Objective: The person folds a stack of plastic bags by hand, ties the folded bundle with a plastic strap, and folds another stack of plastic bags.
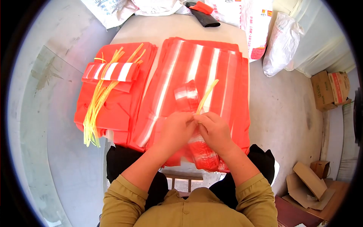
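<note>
My left hand and my right hand meet over a folded red-and-white striped plastic bundle, fingertips pinched together. A yellow strip rises from between them, its free end pointing up and slightly right. The fingers hide the middle of the bundle and the strip's lower part. Beneath lies a wide stack of red plastic sheets with white stripes. To the left is a plain red stack, bearing another folded striped bundle and many loose yellow strips.
The pale table holds both stacks. White printed sacks and a black-and-red roll line its far edge. A wrapped white bag stands at the right. Cardboard boxes and an opened carton sit farther right.
</note>
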A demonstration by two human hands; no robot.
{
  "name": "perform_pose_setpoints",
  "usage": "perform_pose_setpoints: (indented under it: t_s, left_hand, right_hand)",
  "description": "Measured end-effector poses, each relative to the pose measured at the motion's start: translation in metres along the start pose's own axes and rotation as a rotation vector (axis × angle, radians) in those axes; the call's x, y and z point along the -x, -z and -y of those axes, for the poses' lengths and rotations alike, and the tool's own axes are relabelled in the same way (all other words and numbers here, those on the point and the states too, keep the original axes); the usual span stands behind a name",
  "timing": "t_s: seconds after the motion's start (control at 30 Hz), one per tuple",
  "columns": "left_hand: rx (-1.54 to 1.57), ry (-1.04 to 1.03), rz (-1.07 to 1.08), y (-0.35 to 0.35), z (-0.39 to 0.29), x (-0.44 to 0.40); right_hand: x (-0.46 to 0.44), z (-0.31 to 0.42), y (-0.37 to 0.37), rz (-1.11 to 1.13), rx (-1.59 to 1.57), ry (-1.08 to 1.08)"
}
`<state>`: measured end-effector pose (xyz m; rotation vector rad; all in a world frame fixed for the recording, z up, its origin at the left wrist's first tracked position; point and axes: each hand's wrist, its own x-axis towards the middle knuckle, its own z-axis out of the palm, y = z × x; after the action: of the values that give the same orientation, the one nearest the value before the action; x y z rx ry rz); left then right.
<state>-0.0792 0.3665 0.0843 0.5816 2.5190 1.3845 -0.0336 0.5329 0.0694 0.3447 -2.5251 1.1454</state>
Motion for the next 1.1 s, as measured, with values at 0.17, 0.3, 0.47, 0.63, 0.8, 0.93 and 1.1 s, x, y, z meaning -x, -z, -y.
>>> perform_pose_setpoints:
  t_s: [0.17, 0.3, 0.47, 0.63, 0.8, 0.93, 1.1]
  left_hand:
    - [-0.157, -0.138, -0.043, 0.0028, -0.0036, 0.0023]
    - [-0.221, -0.190, -0.058, 0.0034, -0.0052, 0.0047]
    - [-0.233, -0.197, -0.052, 0.0045, -0.0051, 0.0057]
    - [-0.184, -0.192, -0.045, 0.0013, -0.0037, 0.0056]
    - [-0.145, -0.153, -0.043, 0.0002, -0.0020, 0.0070]
    - [-0.128, -0.124, -0.029, -0.0006, -0.0018, 0.0065]
    - [-0.090, -0.119, -0.040, -0.0005, -0.0035, 0.0064]
  right_hand:
    - [-0.0004, -0.0052, -0.0011, -0.040, 0.044, 0.063]
    - [0.0007, -0.0089, -0.0027, -0.032, 0.054, 0.054]
    - [-0.0011, -0.0052, -0.0016, -0.008, -0.023, -0.040]
    - [-0.0012, -0.0052, 0.0007, 0.002, -0.071, -0.095]
    - [-0.0008, -0.0072, 0.0017, 0.029, -0.079, -0.101]
    - [-0.0018, -0.0060, 0.0041, 0.026, -0.085, -0.090]
    - [0.0007, -0.0087, 0.0030, 0.042, -0.093, -0.100]
